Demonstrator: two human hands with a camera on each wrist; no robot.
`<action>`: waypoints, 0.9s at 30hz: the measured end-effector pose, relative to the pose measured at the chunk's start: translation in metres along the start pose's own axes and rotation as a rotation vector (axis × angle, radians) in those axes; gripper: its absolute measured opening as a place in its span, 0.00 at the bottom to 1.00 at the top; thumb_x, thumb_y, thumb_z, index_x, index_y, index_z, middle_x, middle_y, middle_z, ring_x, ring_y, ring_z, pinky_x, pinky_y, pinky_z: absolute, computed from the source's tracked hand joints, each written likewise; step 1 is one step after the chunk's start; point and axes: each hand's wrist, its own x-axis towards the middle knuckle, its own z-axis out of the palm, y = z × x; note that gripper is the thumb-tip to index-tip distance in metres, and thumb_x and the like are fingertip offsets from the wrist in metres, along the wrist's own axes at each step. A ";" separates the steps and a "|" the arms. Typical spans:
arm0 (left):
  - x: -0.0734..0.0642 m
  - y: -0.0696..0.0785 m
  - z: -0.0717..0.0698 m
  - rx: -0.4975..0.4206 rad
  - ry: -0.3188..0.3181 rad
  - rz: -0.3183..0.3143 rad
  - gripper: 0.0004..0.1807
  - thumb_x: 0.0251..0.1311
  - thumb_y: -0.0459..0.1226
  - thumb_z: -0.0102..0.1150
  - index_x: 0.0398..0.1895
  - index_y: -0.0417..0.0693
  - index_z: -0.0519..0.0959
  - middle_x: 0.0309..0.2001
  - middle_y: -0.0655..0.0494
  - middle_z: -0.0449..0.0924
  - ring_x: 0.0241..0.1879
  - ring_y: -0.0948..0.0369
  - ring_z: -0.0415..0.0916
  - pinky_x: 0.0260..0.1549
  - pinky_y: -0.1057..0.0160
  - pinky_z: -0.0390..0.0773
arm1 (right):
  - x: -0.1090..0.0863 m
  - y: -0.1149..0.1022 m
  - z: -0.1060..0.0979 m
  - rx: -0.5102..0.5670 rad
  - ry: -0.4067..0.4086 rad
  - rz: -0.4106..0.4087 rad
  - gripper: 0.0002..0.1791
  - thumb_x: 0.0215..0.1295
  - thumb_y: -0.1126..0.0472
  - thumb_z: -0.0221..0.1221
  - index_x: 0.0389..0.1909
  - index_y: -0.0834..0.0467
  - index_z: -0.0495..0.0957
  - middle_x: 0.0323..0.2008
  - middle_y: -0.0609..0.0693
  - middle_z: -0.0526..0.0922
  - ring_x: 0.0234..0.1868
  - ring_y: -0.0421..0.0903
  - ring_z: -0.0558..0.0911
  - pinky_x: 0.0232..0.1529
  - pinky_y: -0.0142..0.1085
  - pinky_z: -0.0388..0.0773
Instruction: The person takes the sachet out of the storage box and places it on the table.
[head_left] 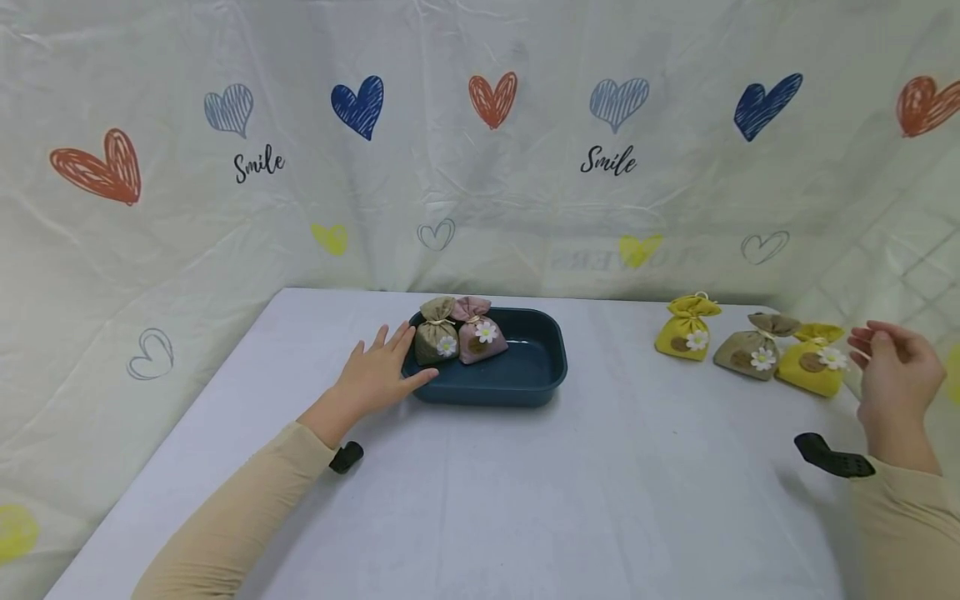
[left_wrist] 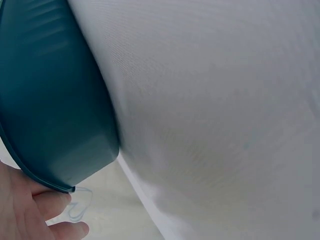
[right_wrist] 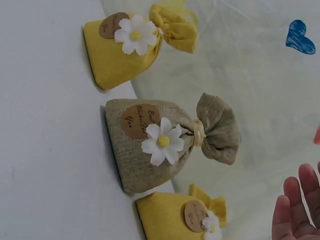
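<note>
With left hand (head_left: pixel 375 375) spread at the tray (head_left: pixel 487 396) and right hand (head_left: pixel 896 383) loosely bent, empty, beside the rightmost bag (head_left: pixel 808 377) on the desk (head_left: pixel 525 492), pinch that likely light, soft bundle by its neck.

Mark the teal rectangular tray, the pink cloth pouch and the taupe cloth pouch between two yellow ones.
Teal rectangular tray (head_left: pixel 487 396), head view: front wall.
Pink cloth pouch (head_left: pixel 485 332), head view: white flower.
Taupe cloth pouch (right_wrist: pixel 163 141), right wrist view: flower's centre.

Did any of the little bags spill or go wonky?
Nothing looks spilled or torn. The grey-beige cloth pouch, middle of the three on the right, looks a bit wonky: its tied top tips toward the rightmost yellow cloth pouch.
</note>
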 end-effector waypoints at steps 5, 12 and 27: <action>0.000 -0.001 0.000 0.001 0.004 0.007 0.53 0.70 0.69 0.44 0.84 0.43 0.47 0.82 0.46 0.44 0.79 0.40 0.40 0.71 0.31 0.48 | -0.011 -0.008 0.010 -0.020 -0.012 -0.054 0.11 0.81 0.61 0.50 0.45 0.48 0.81 0.42 0.39 0.79 0.42 0.33 0.79 0.40 0.14 0.74; 0.001 0.000 -0.001 -0.004 0.000 0.010 0.54 0.70 0.70 0.43 0.84 0.43 0.45 0.82 0.47 0.43 0.80 0.40 0.39 0.71 0.31 0.47 | -0.022 -0.017 0.024 -0.046 -0.076 -0.091 0.11 0.81 0.60 0.49 0.50 0.49 0.81 0.46 0.39 0.79 0.48 0.34 0.78 0.51 0.17 0.72; 0.002 -0.002 0.000 0.003 0.005 0.008 0.53 0.70 0.70 0.43 0.84 0.43 0.46 0.82 0.47 0.43 0.80 0.40 0.39 0.71 0.31 0.47 | -0.044 -0.028 0.045 0.109 -0.405 -0.135 0.10 0.77 0.62 0.55 0.50 0.58 0.82 0.43 0.44 0.84 0.44 0.35 0.83 0.45 0.20 0.78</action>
